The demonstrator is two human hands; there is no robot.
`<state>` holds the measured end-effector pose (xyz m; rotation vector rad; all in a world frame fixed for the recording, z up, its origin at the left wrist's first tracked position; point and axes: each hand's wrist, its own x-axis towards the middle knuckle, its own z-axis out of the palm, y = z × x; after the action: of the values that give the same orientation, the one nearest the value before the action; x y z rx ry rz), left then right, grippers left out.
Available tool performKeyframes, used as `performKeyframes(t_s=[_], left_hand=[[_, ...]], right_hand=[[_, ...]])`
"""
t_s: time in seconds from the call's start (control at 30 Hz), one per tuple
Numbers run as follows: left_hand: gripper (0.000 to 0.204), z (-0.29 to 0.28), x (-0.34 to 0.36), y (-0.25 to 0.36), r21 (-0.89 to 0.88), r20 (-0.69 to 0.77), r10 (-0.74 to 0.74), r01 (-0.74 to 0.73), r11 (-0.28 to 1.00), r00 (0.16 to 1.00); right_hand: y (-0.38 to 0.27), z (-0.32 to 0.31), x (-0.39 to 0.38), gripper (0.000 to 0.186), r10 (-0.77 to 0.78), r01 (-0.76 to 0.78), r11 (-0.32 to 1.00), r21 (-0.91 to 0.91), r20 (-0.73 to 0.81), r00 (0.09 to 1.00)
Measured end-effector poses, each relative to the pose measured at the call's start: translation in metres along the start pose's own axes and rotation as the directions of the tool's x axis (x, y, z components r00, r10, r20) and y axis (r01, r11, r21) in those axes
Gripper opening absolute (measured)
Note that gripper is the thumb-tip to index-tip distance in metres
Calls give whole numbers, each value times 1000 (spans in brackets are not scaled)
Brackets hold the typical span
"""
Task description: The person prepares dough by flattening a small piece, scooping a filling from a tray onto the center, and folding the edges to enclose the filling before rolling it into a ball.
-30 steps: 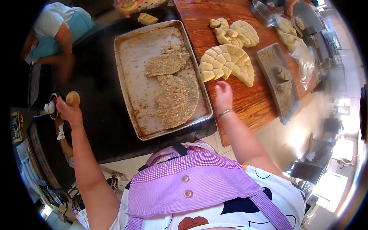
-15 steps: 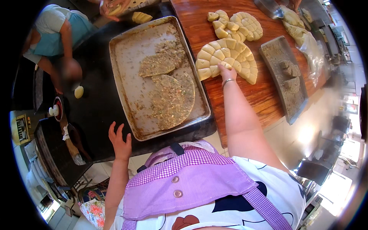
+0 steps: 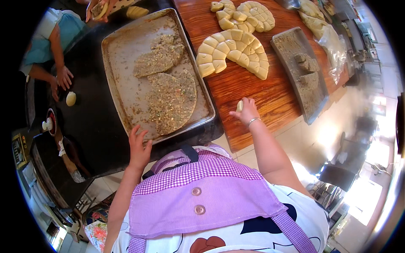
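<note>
1. We are holding a small pale dough piece [image 3: 239, 106] pinched in the fingers of our right hand [image 3: 247, 113], which is hovering over the wooden table [image 3: 270, 99].
2. The dough piece is sitting at six o'clock from the fan of cut dough wedges [image 3: 234, 50], well apart from it, just beside the baking tray's right rim.
3. Our left hand [image 3: 139, 145] is lying open with fingers spread, gripping nothing, its fingertips touching the near rim of the metal baking tray [image 3: 122, 50] at about seven o'clock of the tray.
4. Two flat slabs of crumbly filling [image 3: 171, 97] are lying in the tray.
5. At two o'clock from our right hand, a narrower tray of filling [image 3: 301, 74] is resting on the wood.
6. At twelve o'clock, a second cluster of dough wedges [image 3: 249, 12] is lying near the table's far edge.
7. At nine o'clock, another person's hand [image 3: 64, 78] is resting on the dark counter [image 3: 93, 126], just beside a dough ball [image 3: 71, 98].
</note>
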<state>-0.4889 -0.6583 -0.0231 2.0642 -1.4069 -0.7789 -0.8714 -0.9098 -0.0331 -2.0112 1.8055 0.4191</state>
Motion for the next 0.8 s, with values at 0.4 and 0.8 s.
performKeyframes(t_s=[0.4, 0.8], left_hand=[[35, 5, 22, 22, -23, 26, 49, -49, 999, 998], [32, 12, 28, 29, -82, 145, -38, 50, 995, 989]], right_hand=[[56, 29, 16, 85, -493, 488, 864, 126, 13, 870], [-42, 16, 23, 81, -106, 84, 972, -218, -92, 990]])
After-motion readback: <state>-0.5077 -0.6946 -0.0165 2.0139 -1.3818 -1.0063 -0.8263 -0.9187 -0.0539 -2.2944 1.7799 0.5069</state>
